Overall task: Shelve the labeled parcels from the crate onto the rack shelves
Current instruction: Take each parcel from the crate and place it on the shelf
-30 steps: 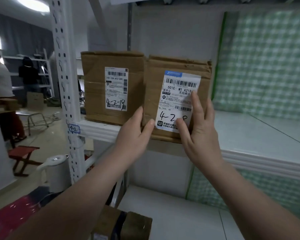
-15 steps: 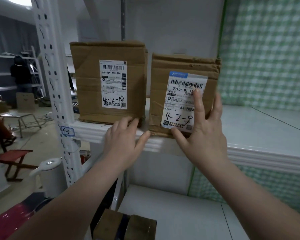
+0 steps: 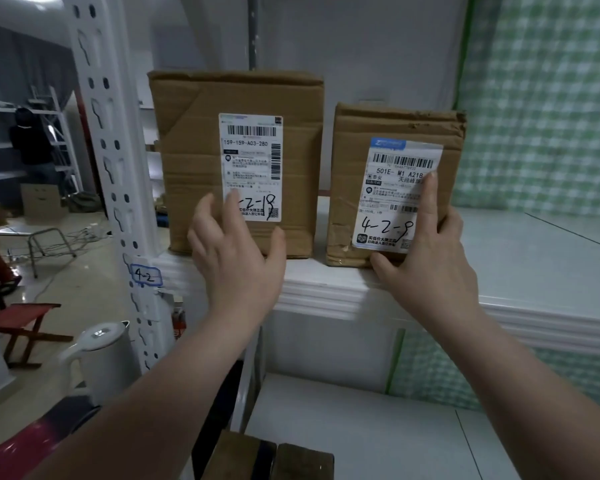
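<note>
Two cardboard parcels stand upright on the white rack shelf [image 3: 534, 271]. The larger parcel [image 3: 194, 161], hand-marked 4-2-18, is at the left by the upright post. The smaller parcel [image 3: 350, 174], marked 4-2-8, stands to its right with a narrow gap between them. My left hand [image 3: 232, 258] is spread flat against the lower front of the larger parcel, fingers apart. My right hand [image 3: 426, 258] presses the front of the smaller parcel, index finger up over its label, thumb under the lower edge.
A perforated white post [image 3: 108, 168] carries a tag reading 4-2 [image 3: 146, 275]. Below is a lower shelf [image 3: 378, 431], with more brown parcels [image 3: 267, 459] at the bottom edge. A white kettle [image 3: 101, 358] and a red stool [image 3: 21, 327] stand at the left. A person [image 3: 32, 143] is far back.
The smaller parcel has gone from lifted and tilted to resting on the shelf. My left hand has moved from it to the front of the larger parcel. The view has come closer.
</note>
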The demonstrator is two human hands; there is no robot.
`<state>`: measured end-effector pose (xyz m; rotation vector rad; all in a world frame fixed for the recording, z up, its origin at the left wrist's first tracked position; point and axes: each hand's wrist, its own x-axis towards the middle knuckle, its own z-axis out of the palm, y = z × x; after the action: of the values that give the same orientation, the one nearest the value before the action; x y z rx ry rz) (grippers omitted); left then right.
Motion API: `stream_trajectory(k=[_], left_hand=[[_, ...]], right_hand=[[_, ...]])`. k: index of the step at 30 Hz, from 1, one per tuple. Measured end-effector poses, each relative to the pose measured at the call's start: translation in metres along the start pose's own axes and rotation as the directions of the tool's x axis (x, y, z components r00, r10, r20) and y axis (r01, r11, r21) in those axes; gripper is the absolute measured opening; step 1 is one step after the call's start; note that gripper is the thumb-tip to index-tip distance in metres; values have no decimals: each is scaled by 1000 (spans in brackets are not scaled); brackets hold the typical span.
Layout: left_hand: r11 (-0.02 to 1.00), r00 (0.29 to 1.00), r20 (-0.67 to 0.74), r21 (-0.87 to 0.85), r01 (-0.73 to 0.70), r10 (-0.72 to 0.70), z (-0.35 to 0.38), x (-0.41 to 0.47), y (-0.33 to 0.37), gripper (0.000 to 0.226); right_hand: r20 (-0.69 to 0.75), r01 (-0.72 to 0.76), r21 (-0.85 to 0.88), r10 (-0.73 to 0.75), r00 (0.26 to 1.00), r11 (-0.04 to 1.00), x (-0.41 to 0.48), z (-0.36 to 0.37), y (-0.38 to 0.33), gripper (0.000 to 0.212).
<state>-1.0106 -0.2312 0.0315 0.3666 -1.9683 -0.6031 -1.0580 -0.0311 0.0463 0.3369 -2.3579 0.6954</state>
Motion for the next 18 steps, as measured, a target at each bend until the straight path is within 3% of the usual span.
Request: stream_trajectory(k=[3, 7, 15, 18], left_hand=[[974, 973, 87, -58, 218, -212, -2, 17, 0, 83], [956, 950, 157, -70, 284, -271, 0, 24, -7, 86], [964, 946, 214, -47, 260, -245, -3, 31, -9, 89], [987, 956, 246, 6, 160, -157, -1, 24, -8, 95]], right_hand=[[8, -28, 10, 28, 1000, 1000, 3, 5, -7, 118], [21, -42, 45, 42, 999, 998, 6, 10, -13, 118], [-10, -80, 208, 84, 996, 975, 10, 8, -19, 117], [-6, -142, 406, 158, 987, 903, 23, 9, -12, 121]])
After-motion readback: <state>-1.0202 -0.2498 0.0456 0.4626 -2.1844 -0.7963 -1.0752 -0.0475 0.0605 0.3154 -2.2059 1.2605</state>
